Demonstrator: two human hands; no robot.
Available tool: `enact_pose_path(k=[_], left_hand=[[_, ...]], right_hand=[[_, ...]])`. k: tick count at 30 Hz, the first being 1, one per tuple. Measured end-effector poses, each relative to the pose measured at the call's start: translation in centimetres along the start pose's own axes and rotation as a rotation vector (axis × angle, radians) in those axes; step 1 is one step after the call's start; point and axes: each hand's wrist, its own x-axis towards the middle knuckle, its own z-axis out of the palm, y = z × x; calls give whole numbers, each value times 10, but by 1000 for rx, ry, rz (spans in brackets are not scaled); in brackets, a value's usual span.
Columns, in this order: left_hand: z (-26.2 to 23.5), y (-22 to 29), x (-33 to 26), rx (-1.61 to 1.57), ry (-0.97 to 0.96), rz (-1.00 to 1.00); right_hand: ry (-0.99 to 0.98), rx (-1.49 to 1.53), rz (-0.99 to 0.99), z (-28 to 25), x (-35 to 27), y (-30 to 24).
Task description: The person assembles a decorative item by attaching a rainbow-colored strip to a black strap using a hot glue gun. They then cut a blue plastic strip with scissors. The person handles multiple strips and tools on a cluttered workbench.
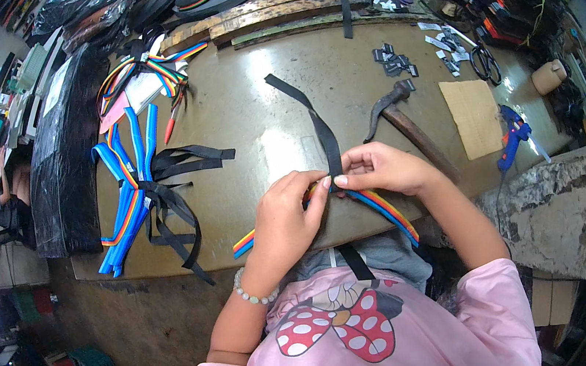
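Webbing strap [322, 127], flat and black, its far end loose, meets a rainbow-striped fabric ribbon [384, 208] at near centre; your left hand [290, 209] and right hand [384, 169] pinch the junction, fastening apparently unfinished.

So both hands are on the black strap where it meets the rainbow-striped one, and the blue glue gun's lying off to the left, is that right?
Not quite: the head view shows the blue glue gun lying off to the right. The left hand and right hand are both on the black strap where it meets the rainbow-striped strap.
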Motion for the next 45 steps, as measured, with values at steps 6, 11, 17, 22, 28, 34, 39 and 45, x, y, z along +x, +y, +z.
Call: enact_pose_path(k=[6,11,17,22,28,34,39,45], left_hand=[[10,-14,-1,-44,129,-219],[22,-31,-2,335,254,56],[29,-36,-6,113,230,-27],[29,-37,-3,30,241,-18],[28,-36,-6,171,183,37],[29,-31,-5,308,158,35],[29,-30,-5,233,189,25],[31,-32,-7,253,173,29]], right_hand=[[90,-10,-405,8,20,-23],[385,-880,-620,37,-1,-20],[773,-799,-492,66,35,32],[785,-1032,-691,68,18,48],[619,-1208,-570,65,-3,40],[552,-1242,-560,67,-11,36],[539,-1224,-488,72,-15,38],[416,-1236,-461,88,-24,42]])
